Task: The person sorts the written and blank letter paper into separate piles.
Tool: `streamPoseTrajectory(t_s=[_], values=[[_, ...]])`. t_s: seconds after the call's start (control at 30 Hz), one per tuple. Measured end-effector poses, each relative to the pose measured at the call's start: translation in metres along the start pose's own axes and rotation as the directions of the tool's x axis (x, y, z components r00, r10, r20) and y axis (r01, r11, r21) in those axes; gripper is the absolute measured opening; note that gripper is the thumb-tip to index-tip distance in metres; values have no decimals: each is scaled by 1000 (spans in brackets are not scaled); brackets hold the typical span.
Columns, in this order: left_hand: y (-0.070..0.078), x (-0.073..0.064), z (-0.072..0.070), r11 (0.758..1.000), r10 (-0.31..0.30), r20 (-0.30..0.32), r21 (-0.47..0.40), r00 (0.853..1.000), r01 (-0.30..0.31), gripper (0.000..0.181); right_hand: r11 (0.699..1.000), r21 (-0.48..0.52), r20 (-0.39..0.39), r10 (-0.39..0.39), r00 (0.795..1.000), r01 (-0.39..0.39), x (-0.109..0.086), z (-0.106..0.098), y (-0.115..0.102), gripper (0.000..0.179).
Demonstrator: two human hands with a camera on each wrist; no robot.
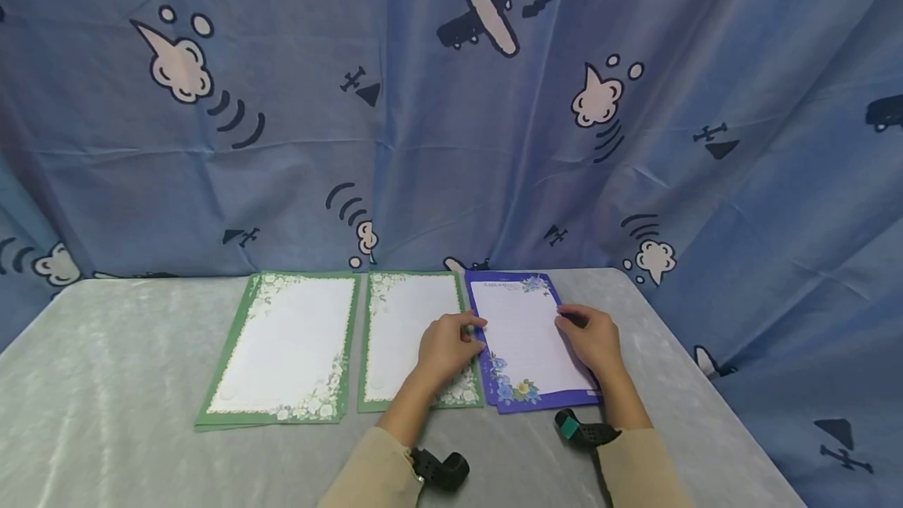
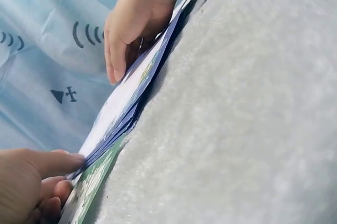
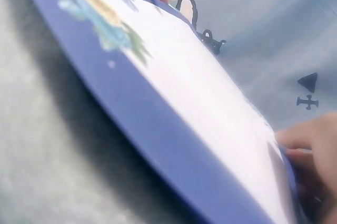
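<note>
A stack of purple-bordered stationery paper (image 1: pixel 522 335), printed with blue flowers, lies at the right of a row of paper. My left hand (image 1: pixel 450 345) pinches its left edge. In the left wrist view several purple sheets (image 2: pixel 122 124) fan slightly apart near the left fingertips (image 2: pixel 77 159). On the opposite side my right hand (image 1: pixel 592 335) grips the right edge between thumb and fingers. In the right wrist view the near purple border (image 3: pixel 142 124) bows over the cloth, with a shadow under it. Under my left hand lies a green-bordered stack (image 1: pixel 409 320), partly hidden by the hand.
Another green-bordered stack (image 1: pixel 282 343) with white flowers lies farther left, its lower edges slightly uneven. All the paper rests on a pale plush tablecloth (image 1: pixel 127 382). Behind the table's far edge hangs a blue curtain (image 1: pixel 296 163) with airplane prints. Black wrist cameras (image 1: pixel 444 470) sit on both wrists.
</note>
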State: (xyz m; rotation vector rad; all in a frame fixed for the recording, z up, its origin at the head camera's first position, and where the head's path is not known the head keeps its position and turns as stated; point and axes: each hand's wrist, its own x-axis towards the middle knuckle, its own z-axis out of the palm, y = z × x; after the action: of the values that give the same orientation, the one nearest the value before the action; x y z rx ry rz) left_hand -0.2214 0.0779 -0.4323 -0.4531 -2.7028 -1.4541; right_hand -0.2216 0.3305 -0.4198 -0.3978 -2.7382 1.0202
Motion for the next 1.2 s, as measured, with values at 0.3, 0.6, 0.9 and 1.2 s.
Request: streamPoseTrajectory(t_s=[0.3, 0.6, 0.9, 1.2], values=[[4, -4, 2, 988, 57, -2, 142, 998, -56, 40, 996, -34, -3, -78, 997, 78, 0, 5, 8, 37], [3, -2, 3, 988, 34, 39, 152, 999, -40, 47, 977, -134, 10, -169, 986, 169, -1, 8, 11, 42], [5, -5, 2, 990, 36, 66, 133, 997, -44, 48, 967, -152, 13, -204, 979, 203, -3, 11, 13, 42], [21, -18, -43, 981, 88, 55, 166, 995, -96, 28, 967, -168, -6, -196, 980, 193, -2, 13, 13, 42]])
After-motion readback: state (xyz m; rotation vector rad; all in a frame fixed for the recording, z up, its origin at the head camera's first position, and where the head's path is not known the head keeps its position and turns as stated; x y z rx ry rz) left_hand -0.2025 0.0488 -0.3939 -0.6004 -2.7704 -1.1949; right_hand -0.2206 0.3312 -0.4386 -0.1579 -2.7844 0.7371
